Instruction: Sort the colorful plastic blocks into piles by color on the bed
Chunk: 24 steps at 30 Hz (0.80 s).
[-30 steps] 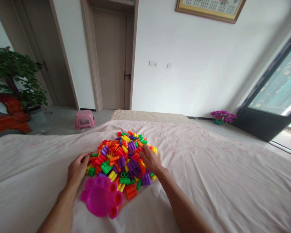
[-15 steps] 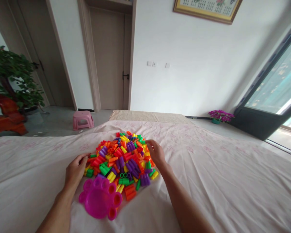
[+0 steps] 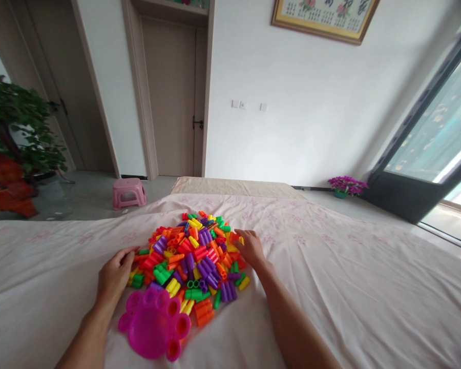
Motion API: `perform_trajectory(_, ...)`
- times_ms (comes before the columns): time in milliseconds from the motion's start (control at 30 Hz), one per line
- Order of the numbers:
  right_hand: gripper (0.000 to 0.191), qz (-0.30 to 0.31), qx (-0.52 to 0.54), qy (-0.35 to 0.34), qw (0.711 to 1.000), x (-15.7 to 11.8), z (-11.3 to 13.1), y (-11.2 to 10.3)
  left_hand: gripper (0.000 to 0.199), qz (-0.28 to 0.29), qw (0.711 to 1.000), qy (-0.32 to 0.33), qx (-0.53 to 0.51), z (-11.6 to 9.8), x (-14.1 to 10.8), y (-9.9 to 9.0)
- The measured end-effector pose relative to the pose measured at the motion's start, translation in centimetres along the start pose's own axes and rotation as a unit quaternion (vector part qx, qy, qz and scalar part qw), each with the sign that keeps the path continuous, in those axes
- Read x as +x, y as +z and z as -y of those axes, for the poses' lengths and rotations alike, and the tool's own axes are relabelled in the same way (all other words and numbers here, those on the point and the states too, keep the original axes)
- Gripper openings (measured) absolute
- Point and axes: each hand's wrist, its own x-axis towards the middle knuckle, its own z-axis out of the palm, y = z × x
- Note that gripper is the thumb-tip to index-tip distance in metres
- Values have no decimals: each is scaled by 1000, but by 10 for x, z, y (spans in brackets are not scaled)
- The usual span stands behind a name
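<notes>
A heap of plastic building pieces (image 3: 192, 256) in red, orange, yellow, green and purple lies on the cloth before me. Most look like short tubes joined side by side. My left hand (image 3: 116, 270) rests at the heap's left edge, fingers loosely curved and the tips beside a green piece. On the opposite side, my right hand (image 3: 252, 249) has its fingers apart against yellow and orange pieces. Neither hand visibly grips a piece. A magenta paw-shaped plastic tray (image 3: 148, 330) lies at the near left of the heap, with orange showing through some of its round cups.
A pale flowered cloth (image 3: 330, 287) with creases covers the broad surface. Beyond it are a pink stool (image 3: 129, 193), a leafy plant (image 3: 21, 125), reddish wooden furniture (image 3: 7, 187), a pot of purple flowers (image 3: 347, 185) and a door (image 3: 169, 97).
My right hand has moved slightly down along the heap's right side, with its fingers more spread. The left hand has shifted a little outward. The whole view has tilted slightly upward.
</notes>
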Motion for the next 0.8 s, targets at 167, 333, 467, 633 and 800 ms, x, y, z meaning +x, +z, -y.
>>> perform_trajectory(167,42,-43,63,34,996,9,-6,-5,48,1,1000,3,9,1,1,0)
perform_trajectory(333,39,-129,57,98,985,24,-37,-21,46,-6,1000,1,21,-3,-1,-1)
perform_trajectory(467,46,-78,-1,118,990,21,-71,-25,46,-12,1000,3,16,-3,0,-1)
perform_trajectory(633,53,-117,-48,119,985,6,-80,-16,45,-15,1000,-1,16,-1,3,-1)
perform_trajectory(800,44,-48,-73,75,993,5,-63,-14,48,-31,998,-22,52,-2,0,-1)
